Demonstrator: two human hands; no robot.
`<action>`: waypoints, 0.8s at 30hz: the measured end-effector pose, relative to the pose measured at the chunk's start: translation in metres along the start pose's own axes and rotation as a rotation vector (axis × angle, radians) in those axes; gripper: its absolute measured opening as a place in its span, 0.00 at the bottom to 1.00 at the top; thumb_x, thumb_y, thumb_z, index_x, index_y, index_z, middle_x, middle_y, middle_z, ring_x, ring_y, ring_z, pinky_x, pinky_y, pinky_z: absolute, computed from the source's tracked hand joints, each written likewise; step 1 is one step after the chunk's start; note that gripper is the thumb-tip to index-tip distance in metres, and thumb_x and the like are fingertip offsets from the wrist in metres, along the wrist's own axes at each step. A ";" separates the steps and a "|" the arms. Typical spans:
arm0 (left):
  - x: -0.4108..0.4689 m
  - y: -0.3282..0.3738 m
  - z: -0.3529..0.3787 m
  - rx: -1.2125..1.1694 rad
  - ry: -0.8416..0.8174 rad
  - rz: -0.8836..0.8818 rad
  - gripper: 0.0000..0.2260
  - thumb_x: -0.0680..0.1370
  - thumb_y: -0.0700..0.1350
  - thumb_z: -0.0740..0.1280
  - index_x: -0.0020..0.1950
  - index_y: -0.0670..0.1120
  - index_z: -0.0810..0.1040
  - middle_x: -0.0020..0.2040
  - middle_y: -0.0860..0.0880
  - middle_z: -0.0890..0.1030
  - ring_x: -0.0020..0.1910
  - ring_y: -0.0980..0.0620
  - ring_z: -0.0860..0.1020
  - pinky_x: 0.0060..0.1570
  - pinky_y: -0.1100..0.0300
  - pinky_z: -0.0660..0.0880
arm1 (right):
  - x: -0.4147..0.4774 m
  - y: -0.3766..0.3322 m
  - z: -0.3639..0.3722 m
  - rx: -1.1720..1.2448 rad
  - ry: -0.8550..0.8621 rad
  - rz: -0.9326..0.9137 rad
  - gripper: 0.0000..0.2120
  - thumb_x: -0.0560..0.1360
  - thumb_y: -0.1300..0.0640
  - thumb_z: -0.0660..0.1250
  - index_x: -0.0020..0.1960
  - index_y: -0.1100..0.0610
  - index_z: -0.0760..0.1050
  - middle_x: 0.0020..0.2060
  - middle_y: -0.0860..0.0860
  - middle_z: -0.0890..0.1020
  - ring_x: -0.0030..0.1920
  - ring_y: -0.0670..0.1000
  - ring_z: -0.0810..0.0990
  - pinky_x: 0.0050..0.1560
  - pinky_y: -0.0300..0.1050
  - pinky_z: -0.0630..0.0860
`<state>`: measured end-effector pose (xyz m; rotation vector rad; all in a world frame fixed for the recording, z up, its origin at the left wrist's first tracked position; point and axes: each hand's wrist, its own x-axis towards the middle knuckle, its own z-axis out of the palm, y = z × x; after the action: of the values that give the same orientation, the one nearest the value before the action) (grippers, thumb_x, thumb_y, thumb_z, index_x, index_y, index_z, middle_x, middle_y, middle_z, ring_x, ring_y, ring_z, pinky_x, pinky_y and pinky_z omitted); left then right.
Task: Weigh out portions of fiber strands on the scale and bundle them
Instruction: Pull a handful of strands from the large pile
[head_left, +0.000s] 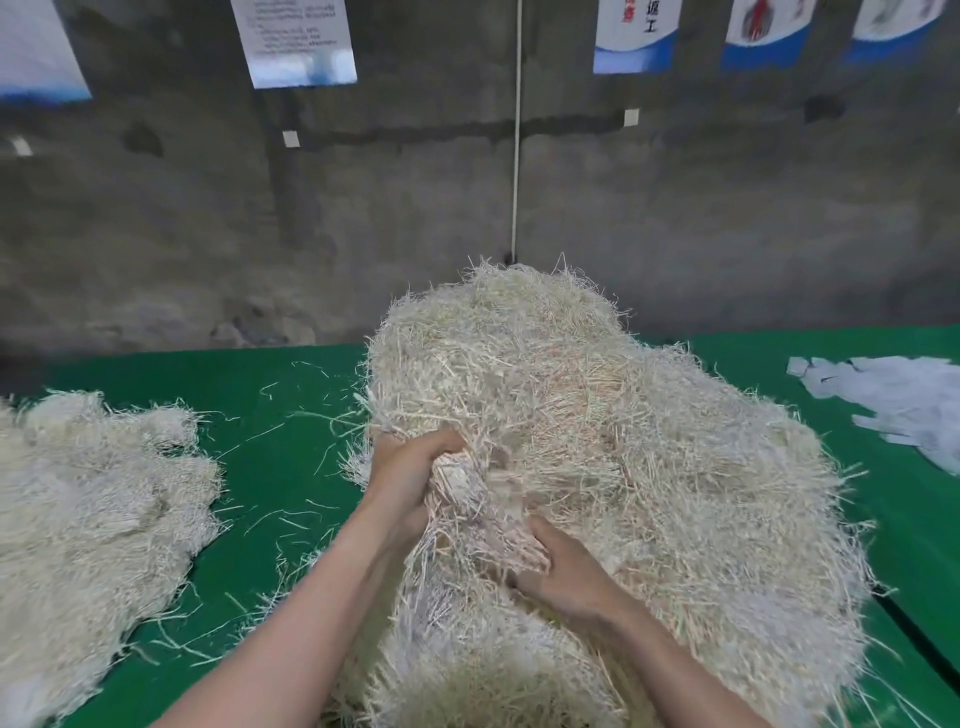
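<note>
Step in hand, as I judge it: pulling a portion off the big pile (649, 405) of fiber strands, which sits mid-surface, right in front of the person. Left hand (408, 467) has its fingers curled round the top of a clump (462, 491). Right hand (563, 571) grips the same clump lower down, fingers bent into the strands. Both are closed on fiber, neither spread. Clump isn't free yet; its far side runs into the pile.

To do it well: draw the clump toward the body along the strand direction, not sideways, so strands slide out instead of tangling & dragging half the pile along. Hold w/ one hand, tease w/ the other. Take a bit under a portion, since adding is easier than picking out. Shake loose ends off over the pile: stray strands (291, 415) already litter the green surface (249, 379).

Scale isn't in view, so can't say where the clump must go. A smaller heap (93, 519) lies well apart on the left. White sheets (904, 405) lie at far right, maybe for bundling, can't tell.
</note>
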<state>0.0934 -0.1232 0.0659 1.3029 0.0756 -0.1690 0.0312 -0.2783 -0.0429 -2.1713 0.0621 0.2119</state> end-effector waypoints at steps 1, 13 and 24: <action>0.001 0.002 -0.001 -0.006 0.020 -0.001 0.35 0.63 0.34 0.73 0.68 0.33 0.65 0.68 0.40 0.71 0.69 0.39 0.66 0.69 0.48 0.61 | -0.002 0.010 -0.001 -0.016 -0.005 0.047 0.36 0.74 0.52 0.66 0.76 0.45 0.50 0.75 0.48 0.55 0.72 0.50 0.60 0.70 0.47 0.57; 0.012 0.044 -0.001 0.069 -0.010 0.108 0.18 0.67 0.37 0.71 0.56 0.39 0.77 0.63 0.54 0.74 0.71 0.47 0.63 0.71 0.42 0.50 | -0.015 0.003 -0.005 -0.270 0.132 0.027 0.33 0.73 0.41 0.65 0.72 0.53 0.60 0.72 0.53 0.64 0.71 0.53 0.64 0.71 0.49 0.63; -0.010 0.055 -0.007 0.013 -0.195 0.032 0.20 0.59 0.44 0.73 0.49 0.39 0.80 0.49 0.49 0.81 0.44 0.52 0.79 0.43 0.56 0.74 | 0.032 -0.099 0.009 0.075 0.343 -0.216 0.55 0.53 0.32 0.74 0.71 0.31 0.45 0.69 0.45 0.69 0.69 0.51 0.66 0.73 0.61 0.55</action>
<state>0.0929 -0.1013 0.1180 1.2938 -0.1130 -0.2687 0.0739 -0.2131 0.0264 -2.0997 0.0291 -0.2830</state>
